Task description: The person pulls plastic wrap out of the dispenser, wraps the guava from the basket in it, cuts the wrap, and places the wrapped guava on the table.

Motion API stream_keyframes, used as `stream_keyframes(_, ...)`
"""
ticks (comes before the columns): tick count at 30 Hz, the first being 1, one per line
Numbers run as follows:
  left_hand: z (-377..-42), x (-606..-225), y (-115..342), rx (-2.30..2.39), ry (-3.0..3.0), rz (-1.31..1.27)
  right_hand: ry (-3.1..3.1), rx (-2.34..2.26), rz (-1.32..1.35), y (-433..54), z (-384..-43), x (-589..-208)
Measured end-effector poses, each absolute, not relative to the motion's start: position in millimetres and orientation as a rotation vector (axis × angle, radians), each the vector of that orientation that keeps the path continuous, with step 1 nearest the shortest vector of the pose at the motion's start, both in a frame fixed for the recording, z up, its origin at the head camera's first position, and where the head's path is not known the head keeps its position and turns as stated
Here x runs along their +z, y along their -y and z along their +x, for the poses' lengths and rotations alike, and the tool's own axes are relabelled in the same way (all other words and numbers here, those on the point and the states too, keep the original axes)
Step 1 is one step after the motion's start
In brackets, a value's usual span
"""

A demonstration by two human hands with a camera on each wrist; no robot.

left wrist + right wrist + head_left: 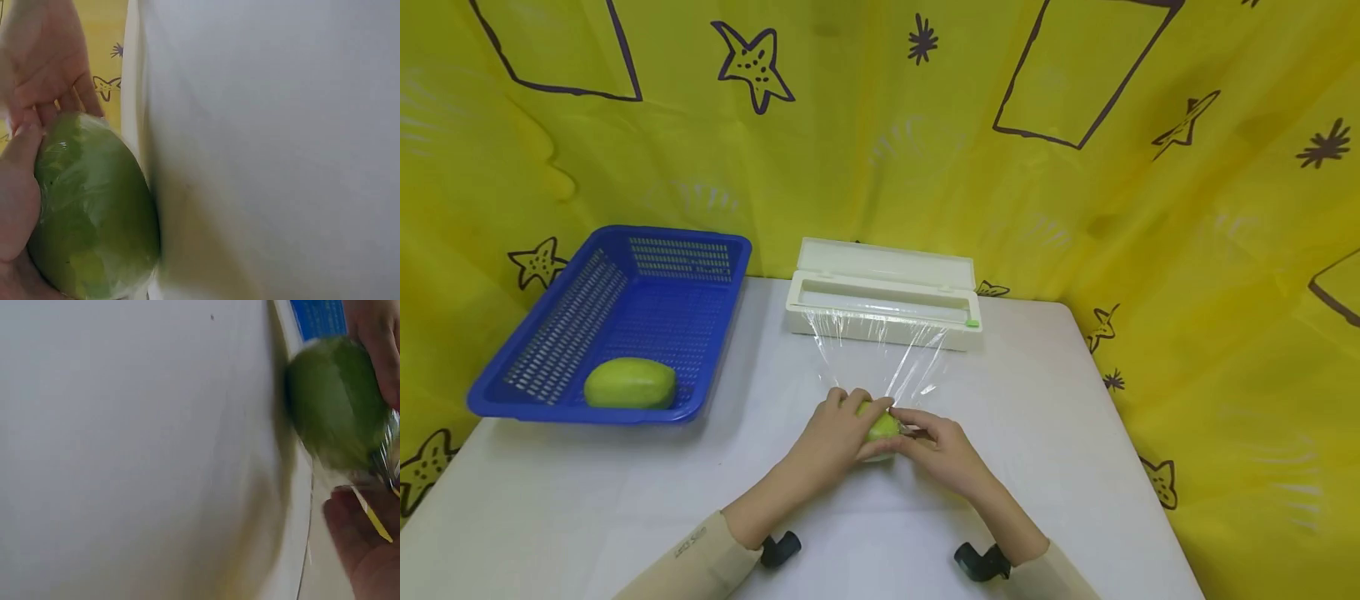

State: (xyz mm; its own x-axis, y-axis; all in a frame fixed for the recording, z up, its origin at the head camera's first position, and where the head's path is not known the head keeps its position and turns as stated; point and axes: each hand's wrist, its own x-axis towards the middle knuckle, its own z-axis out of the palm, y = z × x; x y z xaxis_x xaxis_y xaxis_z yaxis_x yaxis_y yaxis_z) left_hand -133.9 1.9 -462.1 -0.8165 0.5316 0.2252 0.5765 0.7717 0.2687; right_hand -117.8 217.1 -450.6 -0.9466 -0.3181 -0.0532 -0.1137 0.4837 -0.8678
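A smooth oval green fruit (97, 206) is covered in shiny clear plastic wrap. My left hand (833, 429) lies over its top and left side, gripping it with fingers and thumb. At the fruit's right end, my right hand (943, 450) pinches gathered plastic wrap (386, 453), its fingertips right at the fruit. A sheet of wrap (880, 358) stretches from the fruit back to the cream dispenser box (887, 332), whose lid stands raised. Fingers hide much of the fruit in the head view.
At the left stands a blue plastic basket (730, 325) with another green fruit (629, 383) near its front wall. The white table (1045, 433) meets a yellow patterned curtain (850, 167) behind and at the sides. A green slider (972, 323) sits at the box's right end.
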Motion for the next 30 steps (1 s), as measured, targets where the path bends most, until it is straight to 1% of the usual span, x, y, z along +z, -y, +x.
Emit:
stream_keyframes(4,-136,-462,1,-0.583,2.820,-0.933,-2.556,-1.414,-0.426,-212,-121,-448)
stream_keyframes(8,-137,-461,2,-0.651,2.838,-0.952,-2.672,-1.258,-0.489,-214,-118,-448)
stream_keyframes(15,-142,-460,-2,-0.733,2.858,-0.858,-2.879,-0.971,-0.654,-201,-112,-452)
stream_keyframes(19,-149,-460,-8,-0.753,2.854,-0.800,-3.013,-0.928,-0.661,-193,-119,-453)
stream_keyframes(26,-160,-458,-13,-0.780,2.911,-0.738,-3.053,-0.987,-0.550,-190,-126,-450)
stream_keyframes(30,-170,-455,-16,-0.778,2.888,-0.734,-3.090,-0.946,-0.604,-187,-125,-447)
